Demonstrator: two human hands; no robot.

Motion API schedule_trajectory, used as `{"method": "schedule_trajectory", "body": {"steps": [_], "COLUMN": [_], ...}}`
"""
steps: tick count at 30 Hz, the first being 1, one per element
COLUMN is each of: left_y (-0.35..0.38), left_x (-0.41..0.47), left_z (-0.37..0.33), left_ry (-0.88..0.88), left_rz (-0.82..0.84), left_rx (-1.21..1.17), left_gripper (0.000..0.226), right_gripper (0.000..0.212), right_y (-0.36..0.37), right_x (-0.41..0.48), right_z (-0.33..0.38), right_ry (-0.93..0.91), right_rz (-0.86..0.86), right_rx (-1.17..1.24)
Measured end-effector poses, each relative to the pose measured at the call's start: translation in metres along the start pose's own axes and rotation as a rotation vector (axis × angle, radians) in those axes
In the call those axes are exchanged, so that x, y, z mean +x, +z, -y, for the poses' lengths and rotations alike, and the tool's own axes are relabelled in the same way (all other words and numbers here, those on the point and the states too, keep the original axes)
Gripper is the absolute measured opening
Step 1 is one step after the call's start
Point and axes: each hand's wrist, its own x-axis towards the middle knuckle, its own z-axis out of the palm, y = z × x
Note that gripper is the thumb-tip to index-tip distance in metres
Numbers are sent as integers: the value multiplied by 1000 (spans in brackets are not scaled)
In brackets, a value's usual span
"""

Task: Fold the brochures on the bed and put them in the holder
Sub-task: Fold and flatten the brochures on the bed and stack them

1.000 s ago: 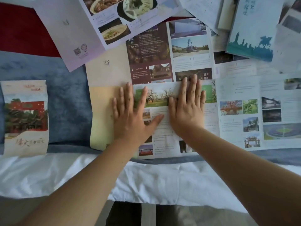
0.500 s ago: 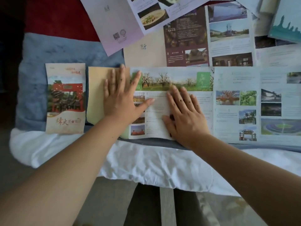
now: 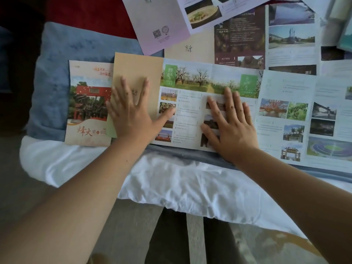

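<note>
Pressing down, head view: both hands lie flat on one unfolded brochure (image 3: 192,80) spread across the bed (image 3: 171,187). Left hand (image 3: 131,113) is wide open, fingers splayed and straight, palm on the brochure's plain tan end panel, thumb stretched out toward the right hand over the small photo column. It grips nothing. Right hand (image 3: 232,126) is likewise open and flat, fingers straight and slightly apart, resting on the next panel of text and pictures, fingertips reaching up to the lower edge of the orchard photo strip; it holds nothing either. A bare stretch of the brochure shows between the two hands. Just outside the left hand lies a folded brochure with a red gate (image 3: 87,103), its near edge tucked under the tan panel. Just outside the right hand lies a pale blue brochure (image 3: 304,111), opened out, with its edge over the pressed sheet. Beyond the fingertips more sheets overlap: a lilac leaflet (image 3: 162,25) with a code square and a dark maroon brochure (image 3: 240,35). All papers rest on a blue blanket (image 3: 57,73); a rumpled white sheet (image 3: 190,197) hangs over the bed edge under the wrists. Red cloth (image 3: 85,14) shows past the blanket.
</note>
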Motion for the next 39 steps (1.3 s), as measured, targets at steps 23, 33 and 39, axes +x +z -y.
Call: {"method": "schedule_trajectory", "body": {"steps": [23,33,39], "left_y": [-11,25,44], "left_x": [-64,-86,-85], "left_z": [-105,-183,-221], "left_ry": [121,171,98], "left_rz": [214,200,223], "left_rx": [-550,-285,-215], "left_gripper": [90,93,86], "right_gripper": [70,60,61], "right_y": [-15,-22,-15], "right_x": [-14,-71,-99], "right_z": [-21,-94,-138], "right_ry": [-197,-120,-37], "right_rz": [98,55,-9], "right_rx": [124,148,112]}}
